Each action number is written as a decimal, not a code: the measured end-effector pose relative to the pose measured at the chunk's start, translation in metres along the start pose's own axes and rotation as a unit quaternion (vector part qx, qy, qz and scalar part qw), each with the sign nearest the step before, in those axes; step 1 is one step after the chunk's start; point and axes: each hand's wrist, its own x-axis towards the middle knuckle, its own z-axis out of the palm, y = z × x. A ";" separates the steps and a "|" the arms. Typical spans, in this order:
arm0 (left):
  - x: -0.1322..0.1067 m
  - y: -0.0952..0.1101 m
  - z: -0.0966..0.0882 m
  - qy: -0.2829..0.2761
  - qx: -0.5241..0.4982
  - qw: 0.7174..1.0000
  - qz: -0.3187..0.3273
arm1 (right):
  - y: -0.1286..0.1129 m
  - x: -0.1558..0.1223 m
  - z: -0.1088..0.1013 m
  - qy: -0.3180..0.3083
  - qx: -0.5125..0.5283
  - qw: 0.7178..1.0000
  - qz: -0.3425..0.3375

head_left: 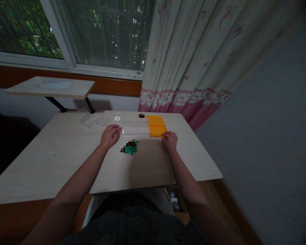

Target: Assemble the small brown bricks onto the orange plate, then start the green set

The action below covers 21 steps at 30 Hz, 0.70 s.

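A clear compartment tray (135, 130) with an orange section (156, 126) lies on the light wooden table (66, 153). My left hand (109, 135) grips the tray's left edge with curled fingers. My right hand (169, 140) rests at the front corner of the orange section, fingers curled against it. A small heap of coloured beads (129, 147), green, blue and dark red, lies on the table between my hands, just in front of the tray.
Clear plastic lids (94, 120) and a small ring (117, 118) lie at the table's back left. A hole (141, 115) is in the tabletop. A raised shelf (51, 86) stands behind, with a window, a curtain (193, 68) and a grey wall (270, 136) to the right.
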 end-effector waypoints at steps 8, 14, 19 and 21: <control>-0.003 -0.050 -0.048 0.182 0.159 0.953 -0.183 | 0.005 0.000 0.003 0.005 0.006 1.000 -0.006; -0.010 -0.070 -0.057 0.166 0.180 0.938 -0.243 | 0.005 0.000 0.002 -0.009 0.003 1.000 -0.003; -0.009 -0.065 -0.055 0.104 0.230 0.909 -0.333 | 0.006 0.001 0.002 -0.008 -0.007 1.000 -0.004; -0.009 -0.063 -0.055 0.089 0.250 0.895 -0.359 | 0.006 0.001 0.003 -0.004 -0.009 1.000 -0.008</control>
